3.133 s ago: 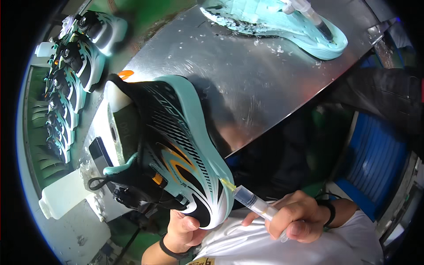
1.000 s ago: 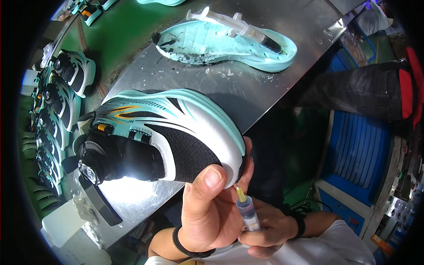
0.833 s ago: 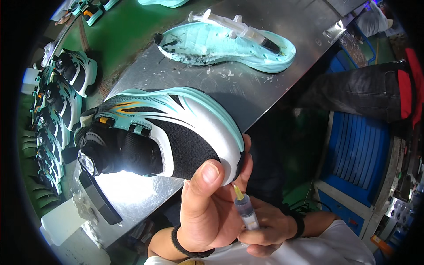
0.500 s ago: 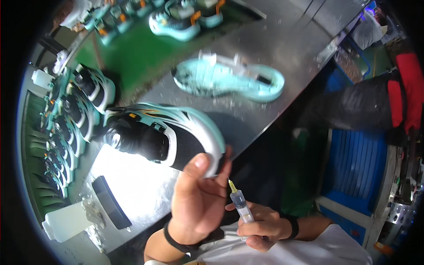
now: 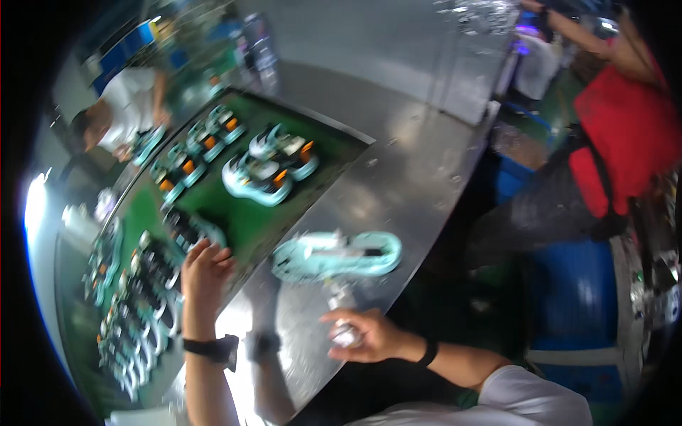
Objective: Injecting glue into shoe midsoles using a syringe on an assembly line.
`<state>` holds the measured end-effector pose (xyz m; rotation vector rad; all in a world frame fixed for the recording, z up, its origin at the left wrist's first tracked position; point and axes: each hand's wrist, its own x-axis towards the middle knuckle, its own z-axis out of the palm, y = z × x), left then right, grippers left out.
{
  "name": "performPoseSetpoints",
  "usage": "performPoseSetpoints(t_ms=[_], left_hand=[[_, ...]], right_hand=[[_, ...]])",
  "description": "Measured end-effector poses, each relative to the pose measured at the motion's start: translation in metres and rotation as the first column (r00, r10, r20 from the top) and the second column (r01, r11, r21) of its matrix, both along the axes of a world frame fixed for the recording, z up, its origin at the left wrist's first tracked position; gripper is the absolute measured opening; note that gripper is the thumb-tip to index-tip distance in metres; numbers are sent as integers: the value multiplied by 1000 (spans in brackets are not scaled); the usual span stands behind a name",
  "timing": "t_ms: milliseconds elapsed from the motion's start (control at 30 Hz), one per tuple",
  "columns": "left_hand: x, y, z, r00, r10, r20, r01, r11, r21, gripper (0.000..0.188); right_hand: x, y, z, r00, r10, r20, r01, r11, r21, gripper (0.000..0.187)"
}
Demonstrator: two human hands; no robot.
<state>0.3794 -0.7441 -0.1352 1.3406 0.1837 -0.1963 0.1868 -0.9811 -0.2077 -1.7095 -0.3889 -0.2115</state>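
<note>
My left hand (image 5: 204, 273) reaches to the near side of a teal and black sneaker (image 5: 186, 228) on the green surface. Its fingers are bent but apart, slightly blurred, and seem to grip nothing. In my right hand (image 5: 366, 335) is a clear syringe (image 5: 345, 332), smeared by motion, its front end pointing away from me. Just beyond it lies a pale teal shoe sole (image 5: 298, 266) on the metal table, with a whitish translucent piece (image 5: 332, 245) resting across it.
The metal table (image 5: 398, 184) borders a green surface (image 5: 206, 206) bearing several sneakers (image 5: 259, 181), with another row (image 5: 138, 312) at left. A person in white (image 5: 135, 99) handles a shoe at far left. A person in red (image 5: 625, 135) stands right, near a blue panel (image 5: 575, 298).
My left hand has let go of the sneaker it held and moved left toward the row of shoes. The right hand, with the syringe, is now nearer the sole. The view has tilted up.
</note>
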Motion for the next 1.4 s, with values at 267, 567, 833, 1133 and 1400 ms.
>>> performPoseSetpoints(t_ms=[267, 567, 833, 1133, 1400], left_hand=[[95, -99, 2, 921, -358, 154, 89, 578, 811, 53], [109, -102, -12, 818, -479, 318, -218, 254, 942, 45], [-12, -3, 43, 887, -394, 241, 199, 797, 571, 21], [-159, 39, 4, 866, -426, 262, 247, 820, 517, 23], [-50, 26, 9, 967, -234, -97, 222, 599, 769, 49]], right_hand=[[4, 1, 0, 985, 63, -158, -58, 998, 37, 38], [3, -7, 4, 994, 48, -94, -48, 999, -4, 50], [2, 3, -3, 999, -29, -19, 32, 980, 196, 39], [-19, -13, 23, 963, -100, -249, 106, 994, 9, 25], [-17, -19, 11, 935, -139, -325, 199, 967, 157, 15]])
